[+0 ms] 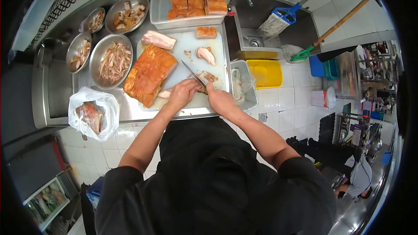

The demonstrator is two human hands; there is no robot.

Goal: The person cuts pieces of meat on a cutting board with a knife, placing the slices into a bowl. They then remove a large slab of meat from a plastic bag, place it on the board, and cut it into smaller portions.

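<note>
My right hand (220,100) grips a knife (192,72), its blade pointing up and left over the white cutting board (183,39). Beside the blade, my left hand (183,92) has its fingers curled down on a small piece of roast pork (201,89), mostly hidden between the hands. Sliced bits of pork (210,77) lie just beyond the knife. A large slab of roast pork (150,73) with orange-brown skin rests left of my left hand. Farther up the board are a pale-sided chunk (158,40), a cut piece (206,55) and a small skin-topped block (206,32).
A tray (159,19) of pork blocks stands behind the board. Several metal bowls, including one with shredded meat (114,62), are at the left, near a plastic bag (93,113) holding meat. At the right are a sink (257,39), mops (278,21), a clear bin (248,85) and a yellow tub (265,74).
</note>
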